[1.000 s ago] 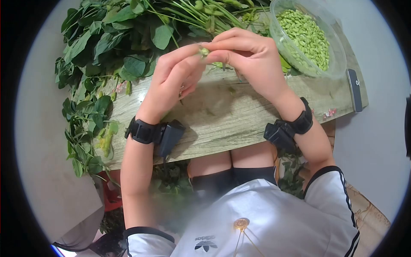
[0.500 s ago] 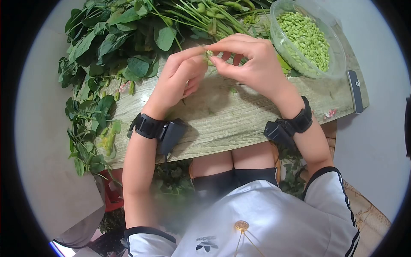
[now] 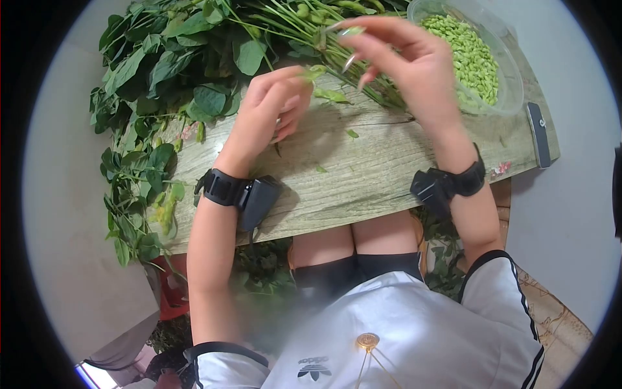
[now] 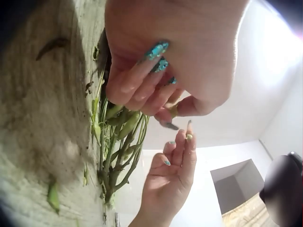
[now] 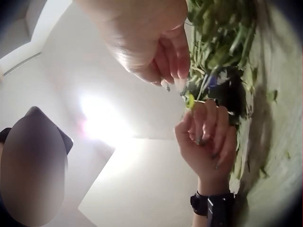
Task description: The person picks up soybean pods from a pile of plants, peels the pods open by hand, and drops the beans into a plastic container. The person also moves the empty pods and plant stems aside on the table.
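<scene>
My left hand point(image 3: 269, 117) pinches a green pod point(image 3: 315, 71) between thumb and forefinger above the table, its other fingers curled under. Apart from it, up and to the right in the head view, my right hand point(image 3: 424, 74) holds a small green bean point(image 3: 353, 31) at its fingertips; the left wrist view also shows this bean point(image 4: 189, 137). Another pod point(image 3: 332, 96) lies just right of my left fingertips. A clear round tub point(image 3: 515, 87) of shelled green beans point(image 3: 463, 55) stands beyond my right hand.
Leafy stalks point(image 3: 168, 65) with pods cover the table's back and left side. Small green scraps point(image 3: 352, 133) are scattered on the wooden table point(image 3: 337, 188). A dark flat object point(image 3: 538, 136) lies at the table's right edge.
My right hand has parted from my left and moved up and right, carrying the bean. My left hand has stayed nearly in place with the pod. The pod beside it has come into view.
</scene>
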`<action>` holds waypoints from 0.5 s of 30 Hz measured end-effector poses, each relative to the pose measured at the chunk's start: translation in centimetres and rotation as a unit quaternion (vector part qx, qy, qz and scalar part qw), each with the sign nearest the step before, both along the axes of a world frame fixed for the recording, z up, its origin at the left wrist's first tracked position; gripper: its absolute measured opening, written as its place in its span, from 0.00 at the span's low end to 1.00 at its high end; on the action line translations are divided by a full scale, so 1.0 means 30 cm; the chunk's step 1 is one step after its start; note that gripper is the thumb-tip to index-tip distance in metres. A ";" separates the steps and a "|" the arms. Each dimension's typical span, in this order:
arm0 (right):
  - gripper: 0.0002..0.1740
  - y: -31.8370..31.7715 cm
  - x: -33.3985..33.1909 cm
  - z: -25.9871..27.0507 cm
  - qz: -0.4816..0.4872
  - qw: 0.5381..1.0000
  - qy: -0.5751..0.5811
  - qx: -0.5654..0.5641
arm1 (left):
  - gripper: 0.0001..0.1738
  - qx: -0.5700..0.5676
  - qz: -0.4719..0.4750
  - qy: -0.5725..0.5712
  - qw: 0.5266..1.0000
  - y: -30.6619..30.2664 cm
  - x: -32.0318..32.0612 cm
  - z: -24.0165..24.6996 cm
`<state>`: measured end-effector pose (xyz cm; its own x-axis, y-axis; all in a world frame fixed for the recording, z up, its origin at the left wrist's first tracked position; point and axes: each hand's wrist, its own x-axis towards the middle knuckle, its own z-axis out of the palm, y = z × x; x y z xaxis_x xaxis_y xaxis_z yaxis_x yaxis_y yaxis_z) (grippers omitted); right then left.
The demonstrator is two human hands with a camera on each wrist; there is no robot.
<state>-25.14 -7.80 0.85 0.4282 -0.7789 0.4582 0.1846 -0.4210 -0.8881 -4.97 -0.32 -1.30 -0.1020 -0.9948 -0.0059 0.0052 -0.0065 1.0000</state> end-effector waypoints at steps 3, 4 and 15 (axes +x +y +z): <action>0.11 -0.022 -0.094 0.022 -0.229 0.964 0.001 -0.137 | 0.13 -0.024 -0.025 -0.064 0.997 -0.004 0.024 -0.012; 0.08 -0.161 -0.207 -0.055 -0.277 0.952 -0.084 -0.099 | 0.13 -0.024 -0.025 -0.066 0.997 -0.005 0.027 -0.015; 0.05 0.236 -0.385 0.010 -0.307 0.929 0.102 -0.182 | 0.13 -0.010 0.014 -0.273 0.962 0.021 0.029 0.069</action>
